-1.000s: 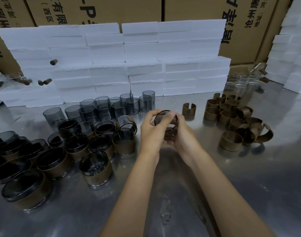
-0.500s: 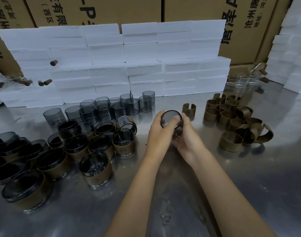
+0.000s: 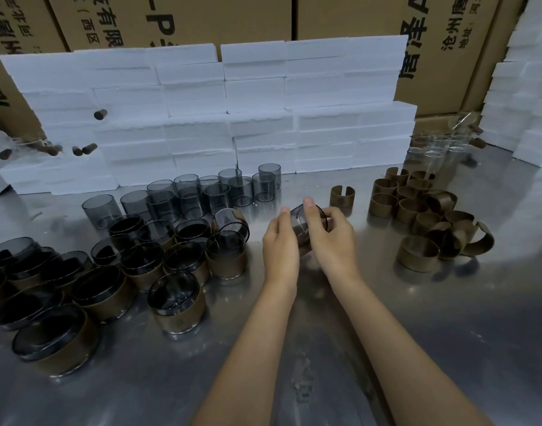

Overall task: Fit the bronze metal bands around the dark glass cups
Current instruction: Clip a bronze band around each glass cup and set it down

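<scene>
A steel table (image 3: 417, 348) is seen filling the lower field; cardboard cartons (image 3: 340, 20) with printed lettering are ranged along the back from ten to two o'clock; a wall of white foam blocks (image 3: 202, 118) is stacked in front of them at twelve o'clock, and a second foam stack (image 3: 528, 87) is set at two o'clock; banded cups (image 3: 177, 302), dark glass with bronze bands fitted, are crowded from eight to ten o'clock on the table; bare dark glass cups (image 3: 189, 198) are stood upright in rows at eleven o'clock, just behind the banded group; loose bronze bands (image 3: 423, 216) are heaped at two to three o'clock, some upright and some tipped, with one split band (image 3: 342, 196) stood apart at one o'clock, near the hands; clear glass pieces (image 3: 432, 149) are noted behind the heap; small brown cylinders (image 3: 100, 114) are seen lodged in the foam at ten o'clock; at centre, a single dark glass cup (image 3: 297, 221) is held tilted above the table between both hands, a bronze band being visible about its lower part; the left hand (image 3: 280, 244) is curled about the cup from nine o'clock; the right hand (image 3: 334, 238) is gripped on it from three o'clock, the thumb laid over the rim.
</scene>
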A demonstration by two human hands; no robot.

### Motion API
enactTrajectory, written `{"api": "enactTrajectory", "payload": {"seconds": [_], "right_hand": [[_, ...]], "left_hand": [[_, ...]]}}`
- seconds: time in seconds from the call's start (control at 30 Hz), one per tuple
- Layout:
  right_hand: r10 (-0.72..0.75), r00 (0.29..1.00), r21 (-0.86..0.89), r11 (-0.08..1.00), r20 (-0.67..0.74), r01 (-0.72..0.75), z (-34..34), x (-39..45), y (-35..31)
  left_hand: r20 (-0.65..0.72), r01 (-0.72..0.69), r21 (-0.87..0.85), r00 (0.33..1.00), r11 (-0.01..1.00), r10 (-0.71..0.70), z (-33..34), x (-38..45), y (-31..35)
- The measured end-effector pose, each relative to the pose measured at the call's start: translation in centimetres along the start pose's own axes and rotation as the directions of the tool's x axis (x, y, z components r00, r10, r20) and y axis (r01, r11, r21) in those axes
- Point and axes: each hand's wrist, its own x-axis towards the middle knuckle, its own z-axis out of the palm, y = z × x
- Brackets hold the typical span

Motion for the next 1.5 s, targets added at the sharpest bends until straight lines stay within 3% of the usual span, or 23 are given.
{"api": "enactTrajectory", "payload": {"seconds": [0.13, 0.23, 0.37, 0.47, 0.63, 0.77, 0.83, 0.9, 1.0, 1.07, 1.13, 1.27, 1.4, 1.5], "right_hand": [[-0.044, 0.999, -0.069, 0.997, -0.03, 0.041, -0.4, 0.1, -0.2], [-0.085, 0.995, -0.117, 0.99, -0.057, 0.078, -0.7, 0.0, 0.1], [0.032, 0.994, -0.057, 0.998, -0.109, -0.038, -1.4, 2.1, 0.3], [0.046, 0.981, -0.222, 0.971, -0.188, -0.088, -1.7, 5.6, 0.6], [0.078, 0.997, -0.692, 0.72, 0.004, -0.054, -1.6, 9.8, 1.7], [0.174, 0.982, -0.837, 0.545, 0.067, -0.04, -0.8, 11.8, 1.8], [0.152, 0.988, -0.827, 0.559, 0.032, -0.059, -0.4, 11.6, 1.9], [0.075, 0.997, -0.736, 0.675, 0.009, -0.044, -0.6, 10.6, 2.1], [-0.076, 0.997, -0.482, 0.873, 0.017, 0.075, -1.0, 7.9, 1.0], [-0.16, 0.987, -0.303, 0.941, 0.004, 0.153, -1.3, 5.4, -0.4], [-0.219, 0.975, -0.231, 0.948, 0.035, 0.221, -1.7, 2.7, -1.5], [-0.265, 0.945, -0.359, 0.877, 0.191, 0.319, -2.0, -1.4, -2.6], [-0.251, 0.935, -0.409, 0.848, 0.251, 0.338, -2.2, -2.1, -3.4], [-0.232, 0.955, -0.338, 0.898, 0.184, 0.283, -2.4, -1.7, -3.9]], "left_hand": [[0.156, 0.043, -0.128, 0.988, 0.991, -0.022, -0.1, -0.2, 0.0], [0.177, 0.059, -0.146, 0.984, 0.987, -0.033, -0.1, 0.2, 0.0], [0.182, 0.117, -0.266, 0.981, 0.957, -0.07, -0.4, 1.1, 0.3], [0.226, 0.189, -0.396, 0.968, 0.899, -0.104, -0.8, 1.7, 0.5], [0.292, 0.267, -0.461, 0.946, 0.846, -0.139, -1.3, 2.2, 0.5], [0.277, 0.296, -0.507, 0.945, 0.81, -0.172, -1.2, 2.6, 0.5], [0.263, 0.293, -0.518, 0.948, 0.804, -0.177, -1.3, 2.7, 0.6], [0.254, 0.292, -0.523, 0.95, 0.801, -0.18, -1.2, 2.7, 0.6], [0.229, 0.273, -0.539, 0.958, 0.797, -0.173, -1.3, 2.5, 0.8], [0.217, 0.247, -0.531, 0.964, 0.811, -0.151, -1.3, 2.5, 0.8], [0.245, 0.214, -0.474, 0.964, 0.854, -0.105, -1.3, 2.3, 0.8], [0.345, 0.175, -0.361, 0.938, 0.916, -0.043, -1.6, 1.6, 0.9], [0.409, 0.178, -0.337, 0.912, 0.925, -0.026, -1.7, 1.5, 0.8], [0.41, 0.179, -0.34, 0.912, 0.923, -0.026, -1.6, 1.6, 0.8]]}}
